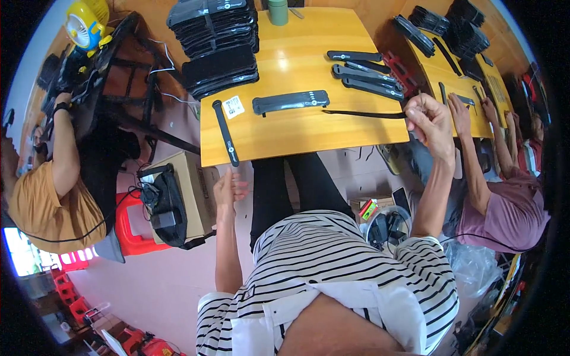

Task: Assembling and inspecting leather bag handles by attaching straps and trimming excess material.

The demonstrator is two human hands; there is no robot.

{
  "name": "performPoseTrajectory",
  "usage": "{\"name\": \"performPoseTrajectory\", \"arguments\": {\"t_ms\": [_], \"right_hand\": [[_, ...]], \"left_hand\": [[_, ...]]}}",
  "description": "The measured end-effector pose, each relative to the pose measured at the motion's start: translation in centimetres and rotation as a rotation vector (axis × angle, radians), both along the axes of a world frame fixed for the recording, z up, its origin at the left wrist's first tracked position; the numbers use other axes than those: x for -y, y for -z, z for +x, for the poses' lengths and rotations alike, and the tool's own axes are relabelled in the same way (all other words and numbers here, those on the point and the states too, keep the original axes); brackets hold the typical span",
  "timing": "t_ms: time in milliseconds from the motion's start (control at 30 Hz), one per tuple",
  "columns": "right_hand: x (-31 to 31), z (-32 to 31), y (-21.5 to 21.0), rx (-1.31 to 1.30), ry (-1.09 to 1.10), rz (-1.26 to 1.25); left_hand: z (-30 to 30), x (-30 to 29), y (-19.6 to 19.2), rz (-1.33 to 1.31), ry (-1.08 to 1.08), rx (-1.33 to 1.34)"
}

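Observation:
My right hand (430, 124) is raised at the right edge of the yellow table, thumb and fingers pinched on the end of a thin black strap (365, 114). The strap stretches leftward, seen nearly edge-on. Just below the table's front edge, my left hand (230, 188) has its fingers apart and holds nothing that I can see. Close above it, a narrow black strap (224, 132) with a pale mark lies with its near end at the edge. A wider stack of black straps (291, 102) lies in the middle, and several loose straps (365, 74) overlap at the right.
Tall bundles of black straps (214, 35) stand at the table's (291, 50) back left, by a white label sheet (233, 106) and a green cup (278, 12). A cardboard box (193, 190) and red stool (132, 222) stand left. People work on both sides.

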State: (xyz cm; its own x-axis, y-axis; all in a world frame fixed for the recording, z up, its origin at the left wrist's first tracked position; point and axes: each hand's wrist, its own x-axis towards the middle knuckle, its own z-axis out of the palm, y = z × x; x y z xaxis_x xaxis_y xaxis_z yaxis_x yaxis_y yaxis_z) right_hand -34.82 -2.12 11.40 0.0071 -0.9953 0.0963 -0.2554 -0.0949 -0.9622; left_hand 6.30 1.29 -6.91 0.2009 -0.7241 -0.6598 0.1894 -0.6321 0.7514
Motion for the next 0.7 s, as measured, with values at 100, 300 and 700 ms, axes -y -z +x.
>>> {"name": "performPoseTrajectory", "arguments": {"t_ms": [100,300,700], "right_hand": [[-0.4,1.9,-0.7,-0.121,-0.163,0.053],[-0.5,8.6,0.4,-0.187,-0.571,0.011],[-1.9,9.1,6.7,-0.003,-0.350,0.213]], "left_hand": [[-1.4,-1.0,-2.3,-0.373,0.067,0.183],[-10.0,0.4,-12.0,-1.037,0.568,0.456],[-11.8,1.4,-8.5,-0.586,0.882,-0.129]]}}
